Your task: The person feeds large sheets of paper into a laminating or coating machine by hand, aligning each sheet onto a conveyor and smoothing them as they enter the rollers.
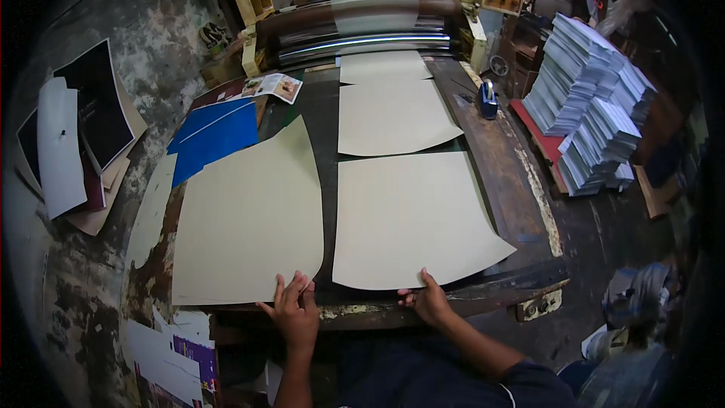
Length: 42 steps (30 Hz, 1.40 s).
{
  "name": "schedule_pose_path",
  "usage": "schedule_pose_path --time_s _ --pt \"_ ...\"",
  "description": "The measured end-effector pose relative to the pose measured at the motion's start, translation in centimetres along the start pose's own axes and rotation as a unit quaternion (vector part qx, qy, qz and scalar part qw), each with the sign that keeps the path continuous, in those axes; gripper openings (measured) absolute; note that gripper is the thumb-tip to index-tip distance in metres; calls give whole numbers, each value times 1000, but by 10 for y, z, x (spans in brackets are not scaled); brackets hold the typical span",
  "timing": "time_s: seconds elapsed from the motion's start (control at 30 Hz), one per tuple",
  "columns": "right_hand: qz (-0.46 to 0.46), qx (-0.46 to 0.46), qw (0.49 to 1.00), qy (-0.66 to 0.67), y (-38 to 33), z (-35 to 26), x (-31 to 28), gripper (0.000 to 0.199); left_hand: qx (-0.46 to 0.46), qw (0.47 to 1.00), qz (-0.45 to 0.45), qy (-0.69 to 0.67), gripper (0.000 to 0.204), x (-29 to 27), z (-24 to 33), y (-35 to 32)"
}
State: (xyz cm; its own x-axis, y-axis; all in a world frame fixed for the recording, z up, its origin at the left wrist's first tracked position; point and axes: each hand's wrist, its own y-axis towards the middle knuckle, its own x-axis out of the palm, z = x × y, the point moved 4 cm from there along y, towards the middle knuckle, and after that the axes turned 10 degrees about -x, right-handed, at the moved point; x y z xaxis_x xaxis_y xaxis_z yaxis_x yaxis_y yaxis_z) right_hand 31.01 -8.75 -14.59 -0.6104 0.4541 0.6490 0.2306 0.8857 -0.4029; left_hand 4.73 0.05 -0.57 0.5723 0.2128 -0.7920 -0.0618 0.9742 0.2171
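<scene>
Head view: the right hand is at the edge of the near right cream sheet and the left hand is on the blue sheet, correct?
Partly wrong: the head view shows the left hand at the near edge of the left cream sheet, not on the blue sheet. The right hand is placed as you say.

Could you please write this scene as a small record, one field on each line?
Left hand: fingers spread, the left hand at the near edge of a large cream sheet
Right hand: the right hand has its thumb over the near edge of a second large cream sheet
Ahead: two more cream sheets in line toward a shiny metal roller
Far left: flat blue sheet
Right: tall white paper stacks
</scene>
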Motion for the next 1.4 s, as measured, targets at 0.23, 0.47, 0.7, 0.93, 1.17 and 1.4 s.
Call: schedule_pose_path --time_s 0.23,0.47,0.7,0.93,1.17,1.4 --pt "34 -84 996 -2 31 -1 9 44 -13 998 -17 -55 23 -5 -4 6" --pt "55 -46 997 -15 3 -20 27 58 62 983 -109 -134 18 -28 21 -14" --pt "-68 -54 988 -128 -17 -49 23 62 269 924 -248 -109 30 -27 34 -20" --pt "-60 5 993 -97 -54 -9 -11 32 269 943 -183 68 106 -23 17 34" --pt "-88 70 987 -114 -89 33 -19 49 211 941 -186 187 120 -9 -10 48" --pt "-99 95 983 -118 -99 42 -21 53 188 958 -206 71 87 -10 -28 51"
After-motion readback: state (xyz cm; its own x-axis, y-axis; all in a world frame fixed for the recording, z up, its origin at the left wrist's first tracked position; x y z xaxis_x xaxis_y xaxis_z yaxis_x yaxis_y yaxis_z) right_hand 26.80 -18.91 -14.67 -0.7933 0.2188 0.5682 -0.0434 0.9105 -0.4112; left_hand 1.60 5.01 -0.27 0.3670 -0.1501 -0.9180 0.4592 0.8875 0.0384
